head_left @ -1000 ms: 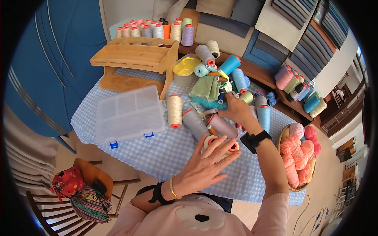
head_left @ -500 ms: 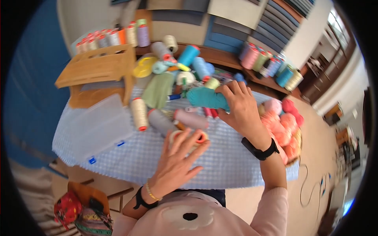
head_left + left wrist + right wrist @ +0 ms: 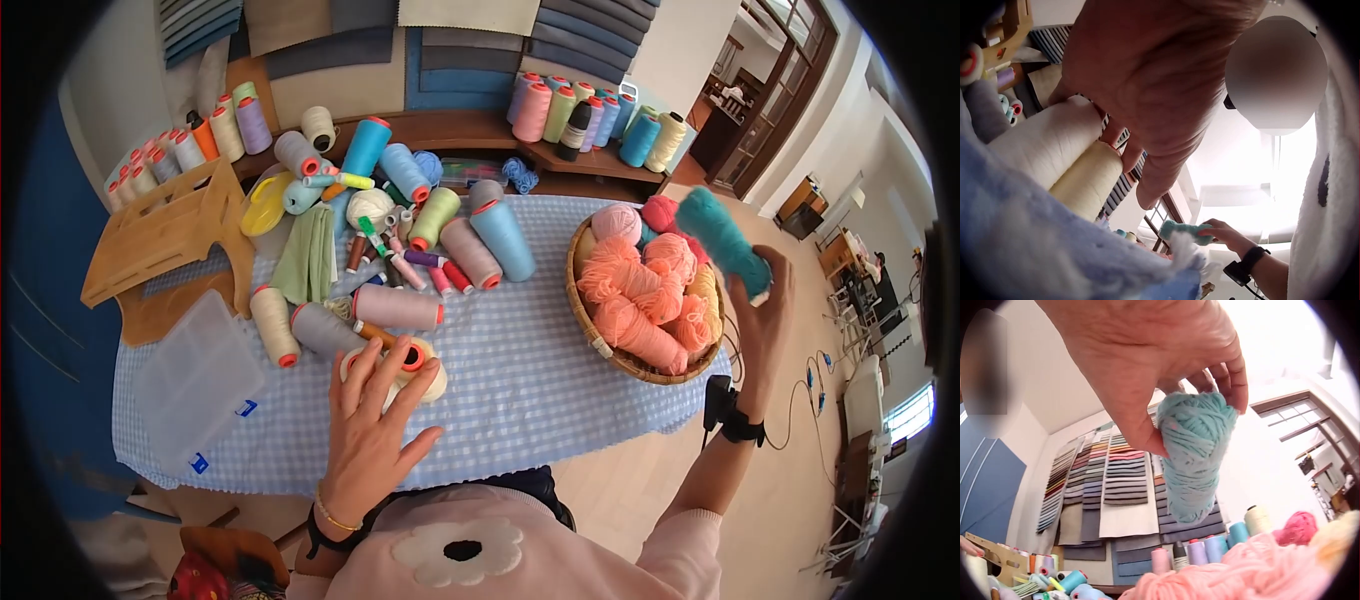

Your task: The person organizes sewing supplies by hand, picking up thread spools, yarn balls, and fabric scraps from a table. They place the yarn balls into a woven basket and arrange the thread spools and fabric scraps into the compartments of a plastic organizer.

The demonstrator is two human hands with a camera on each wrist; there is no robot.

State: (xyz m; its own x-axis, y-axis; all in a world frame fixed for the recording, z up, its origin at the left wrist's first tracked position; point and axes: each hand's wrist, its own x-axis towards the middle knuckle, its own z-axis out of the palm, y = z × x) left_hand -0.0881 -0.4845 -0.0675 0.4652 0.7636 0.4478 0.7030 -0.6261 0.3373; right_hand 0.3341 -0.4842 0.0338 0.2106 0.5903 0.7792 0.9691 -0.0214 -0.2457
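My right hand [image 3: 762, 300] grips one end of a teal skein of yarn [image 3: 722, 238], raised beside the right rim of a wicker basket [image 3: 598, 345]. In the right wrist view the skein [image 3: 1192, 456] hangs from thumb and fingers, above pink yarn [image 3: 1235, 569]. Coral, pink and yellow yarn balls [image 3: 640, 300] fill the basket. My left hand [image 3: 372, 440] has its fingers spread over two cream thread cones [image 3: 428, 380] near the table's front. The left wrist view shows its fingertips right at a white cone [image 3: 1054, 140] and a yellowish one [image 3: 1091, 178].
Thread cones, small spools and a folded green cloth [image 3: 306, 255] are heaped on the checked tablecloth [image 3: 540, 400]. At left are a wooden rack [image 3: 165, 235] and a clear plastic case [image 3: 195, 375]. More cones [image 3: 560, 115] line the shelf behind.
My right hand has picked the teal skein out of the pile and carried it right, past the basket. My left hand stays over the cream cones. The head view has swung right.
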